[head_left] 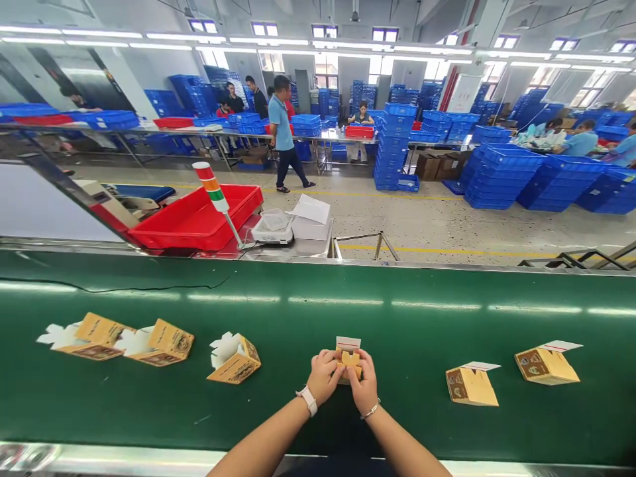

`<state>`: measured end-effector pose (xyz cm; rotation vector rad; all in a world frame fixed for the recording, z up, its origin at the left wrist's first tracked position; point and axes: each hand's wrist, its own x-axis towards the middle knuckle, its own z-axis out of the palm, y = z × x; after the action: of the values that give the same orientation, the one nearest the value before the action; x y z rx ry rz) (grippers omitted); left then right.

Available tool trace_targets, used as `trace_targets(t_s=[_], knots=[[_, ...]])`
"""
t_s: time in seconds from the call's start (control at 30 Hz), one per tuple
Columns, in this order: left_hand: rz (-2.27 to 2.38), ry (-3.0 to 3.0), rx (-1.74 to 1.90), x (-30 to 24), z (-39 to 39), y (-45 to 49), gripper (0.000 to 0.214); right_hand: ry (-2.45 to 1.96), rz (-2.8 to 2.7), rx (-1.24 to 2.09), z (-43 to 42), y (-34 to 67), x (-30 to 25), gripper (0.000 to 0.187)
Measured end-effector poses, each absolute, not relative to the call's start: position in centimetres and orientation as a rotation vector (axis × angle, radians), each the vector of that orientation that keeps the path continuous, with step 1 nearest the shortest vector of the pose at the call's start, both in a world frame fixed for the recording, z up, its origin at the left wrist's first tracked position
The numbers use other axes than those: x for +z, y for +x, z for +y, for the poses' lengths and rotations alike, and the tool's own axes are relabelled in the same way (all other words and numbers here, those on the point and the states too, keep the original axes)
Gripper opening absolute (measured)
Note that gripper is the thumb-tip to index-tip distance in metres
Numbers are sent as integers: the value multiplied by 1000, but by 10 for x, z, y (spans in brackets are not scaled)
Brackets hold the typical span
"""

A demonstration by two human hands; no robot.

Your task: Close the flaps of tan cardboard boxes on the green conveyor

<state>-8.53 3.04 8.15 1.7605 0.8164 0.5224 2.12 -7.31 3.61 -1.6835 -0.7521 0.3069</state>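
Both of my hands are closed around a small yellow-brown cardboard box (350, 360) over the green conveyor belt. My left hand (324, 377) grips its left side, and my right hand (364, 382) grips its right side, with the thumbs at the near flaps. A white-faced flap (348, 343) with a red line stands up at the far side of the box. Its lower part is mostly hidden by my fingers. To the left lies an open box (235, 361) with white inner flaps. On the right are a box (472, 385) and another box (548, 365), each with one flap raised.
The green belt (397, 331) runs across the view. Two more open boxes (166, 343) lie at far left. Beyond the belt are a red tray (199, 222), a signal lamp (212, 188) and a white scale (273, 228). Stacked blue crates (394, 147) and several people stand farther back.
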Motion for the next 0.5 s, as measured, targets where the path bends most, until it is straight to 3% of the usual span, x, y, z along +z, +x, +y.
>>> trace_targets(t_s=[0.27,0.4,0.5], knots=[[981,1378,379,63,23,-46,27,-1737,-347,431,-73,29,12,38],[973,1333,344,69,17,-36,27,-1768,-323,533,-78,44,18,38],[988,1331,387,79,14,-39,30,-1843,-310,509,-86,55,34,48]])
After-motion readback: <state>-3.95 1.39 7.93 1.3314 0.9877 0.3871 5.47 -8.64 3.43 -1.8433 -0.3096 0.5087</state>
